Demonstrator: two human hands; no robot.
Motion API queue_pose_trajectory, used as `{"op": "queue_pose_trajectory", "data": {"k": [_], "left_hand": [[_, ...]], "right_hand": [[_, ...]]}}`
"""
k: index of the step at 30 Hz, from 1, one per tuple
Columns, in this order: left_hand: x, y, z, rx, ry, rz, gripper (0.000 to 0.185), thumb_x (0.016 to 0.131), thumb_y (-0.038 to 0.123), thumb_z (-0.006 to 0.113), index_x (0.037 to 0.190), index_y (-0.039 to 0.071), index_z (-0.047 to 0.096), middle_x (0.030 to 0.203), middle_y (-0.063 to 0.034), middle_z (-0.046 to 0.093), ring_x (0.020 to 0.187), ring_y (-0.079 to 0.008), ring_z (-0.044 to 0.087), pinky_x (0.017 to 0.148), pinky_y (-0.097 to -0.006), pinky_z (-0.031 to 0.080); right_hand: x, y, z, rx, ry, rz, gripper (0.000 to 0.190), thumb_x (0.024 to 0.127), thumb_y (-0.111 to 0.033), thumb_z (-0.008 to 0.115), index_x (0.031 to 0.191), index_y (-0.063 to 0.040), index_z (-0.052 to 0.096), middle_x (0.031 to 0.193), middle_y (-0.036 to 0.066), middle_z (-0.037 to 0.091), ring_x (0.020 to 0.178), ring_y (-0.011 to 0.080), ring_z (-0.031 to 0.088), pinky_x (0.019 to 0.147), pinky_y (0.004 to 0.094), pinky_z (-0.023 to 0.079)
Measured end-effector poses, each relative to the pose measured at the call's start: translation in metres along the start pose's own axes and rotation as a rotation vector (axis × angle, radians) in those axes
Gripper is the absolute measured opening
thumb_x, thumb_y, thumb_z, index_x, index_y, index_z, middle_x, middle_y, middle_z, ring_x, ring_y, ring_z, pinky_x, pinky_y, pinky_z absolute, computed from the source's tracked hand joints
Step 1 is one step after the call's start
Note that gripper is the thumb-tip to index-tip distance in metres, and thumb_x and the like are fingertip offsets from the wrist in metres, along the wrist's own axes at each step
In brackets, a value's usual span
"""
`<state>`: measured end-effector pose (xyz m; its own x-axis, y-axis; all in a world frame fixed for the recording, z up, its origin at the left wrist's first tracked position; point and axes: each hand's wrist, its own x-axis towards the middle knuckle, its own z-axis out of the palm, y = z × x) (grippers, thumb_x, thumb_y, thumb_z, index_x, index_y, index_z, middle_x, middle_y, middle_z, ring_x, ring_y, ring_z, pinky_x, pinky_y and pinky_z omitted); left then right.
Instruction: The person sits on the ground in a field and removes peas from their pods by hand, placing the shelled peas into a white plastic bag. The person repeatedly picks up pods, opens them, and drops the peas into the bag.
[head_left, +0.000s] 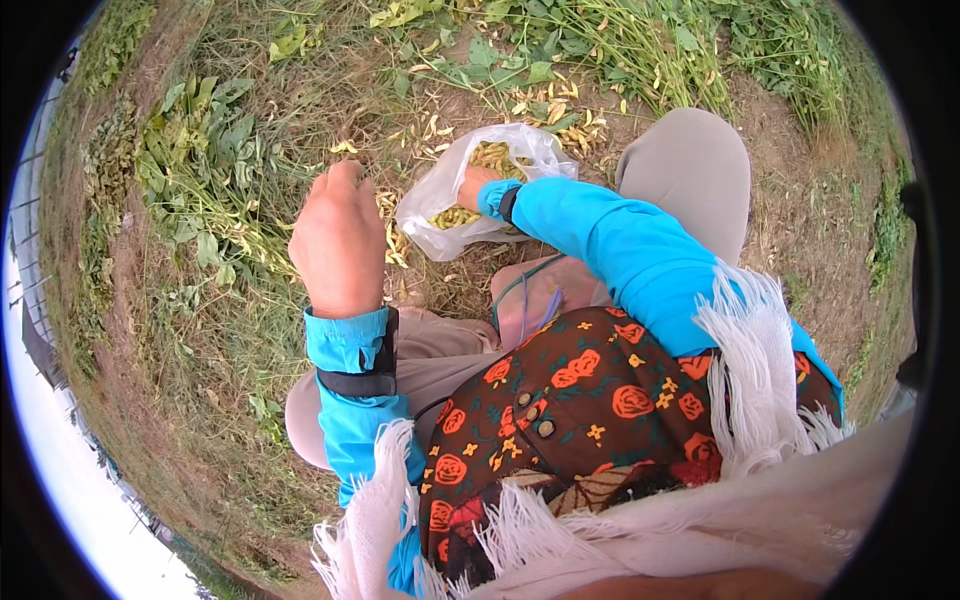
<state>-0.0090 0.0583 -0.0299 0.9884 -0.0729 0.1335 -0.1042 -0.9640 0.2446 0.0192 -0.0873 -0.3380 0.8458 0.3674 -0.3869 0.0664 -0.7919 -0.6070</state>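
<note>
A translucent white plastic bag (429, 196) stands open on the ground before me, with yellow-green bean pods (495, 156) inside. My right hand (474, 187) reaches into the bag's mouth; its fingers are hidden, so I cannot tell what they hold. To the left of the bag my left hand (339, 232) is raised with its back towards me and its fingers bent; whether something is between the fingertips does not show. Loose yellowish pods (581, 133) lie on the soil behind the bag, and more lie between the bag and my left hand.
Pulled green bean plants (660, 52) lie in a heap beyond the bag, at the top right. Another pile of leafy plants (202, 165) is at the left. Dry grass and straw cover much of the soil. My bent knees (686, 176) are on both sides.
</note>
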Motion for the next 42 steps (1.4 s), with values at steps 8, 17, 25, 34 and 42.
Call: {"op": "queue_pose_trajectory", "data": {"k": [8, 17, 25, 34, 42], "left_hand": [[0.001, 0.004, 0.001, 0.001, 0.007, 0.052, 0.013, 0.082, 0.014, 0.06, 0.092, 0.008, 0.057, 0.084, -0.0134, 0.061, 0.073, -0.0348, 0.061, 0.06, -0.0443, 0.048], [-0.008, 0.02, 0.025, -0.08, -0.17, 0.317, 0.017, 0.08, 0.02, 0.063, 0.092, 0.009, 0.057, 0.09, -0.0104, 0.058, 0.071, -0.0336, 0.062, 0.056, -0.0427, 0.05], [-0.06, 0.002, 0.107, 0.483, -0.561, 0.314, 0.008, 0.077, 0.013, 0.061, 0.084, 0.011, 0.065, 0.08, -0.0069, 0.064, 0.074, -0.0224, 0.066, 0.055, -0.0347, 0.05], [-0.01, 0.004, 0.076, 0.5, -0.334, 0.217, 0.009, 0.076, 0.009, 0.059, 0.078, 0.01, 0.067, 0.087, -0.0075, 0.063, 0.077, -0.0251, 0.065, 0.059, -0.0378, 0.053], [-0.01, 0.0, 0.065, 0.5, -0.355, 0.17, 0.01, 0.077, 0.01, 0.058, 0.081, 0.01, 0.067, 0.089, -0.0064, 0.061, 0.081, -0.0251, 0.064, 0.062, -0.0378, 0.053]], "right_hand": [[-0.019, -0.013, 0.005, -0.399, -0.058, 0.017, 0.027, 0.076, -0.014, 0.061, 0.102, -0.006, 0.064, 0.084, 0.019, 0.064, 0.086, 0.0327, 0.063, 0.067, 0.0444, 0.051], [0.008, 0.035, -0.032, -0.162, -0.152, -0.015, 0.024, 0.076, -0.008, 0.061, 0.1, -0.012, 0.065, 0.092, 0.017, 0.065, 0.088, 0.034, 0.061, 0.075, 0.0452, 0.049], [-0.002, 0.022, -0.059, 0.074, 0.319, 0.292, 0.018, 0.079, -0.012, 0.059, 0.092, -0.004, 0.067, 0.092, 0.018, 0.065, 0.087, 0.0371, 0.06, 0.076, 0.0448, 0.048], [-0.016, 0.039, -0.062, -0.034, 0.173, 0.363, 0.021, 0.082, -0.017, 0.055, 0.09, -0.001, 0.068, 0.099, 0.021, 0.064, 0.091, 0.0397, 0.06, 0.078, 0.0469, 0.049], [-0.001, 0.011, -0.049, -0.043, -0.007, 0.058, 0.023, 0.079, -0.014, 0.058, 0.1, -0.009, 0.066, 0.101, 0.017, 0.064, 0.092, 0.0366, 0.061, 0.08, 0.0465, 0.05]]}}
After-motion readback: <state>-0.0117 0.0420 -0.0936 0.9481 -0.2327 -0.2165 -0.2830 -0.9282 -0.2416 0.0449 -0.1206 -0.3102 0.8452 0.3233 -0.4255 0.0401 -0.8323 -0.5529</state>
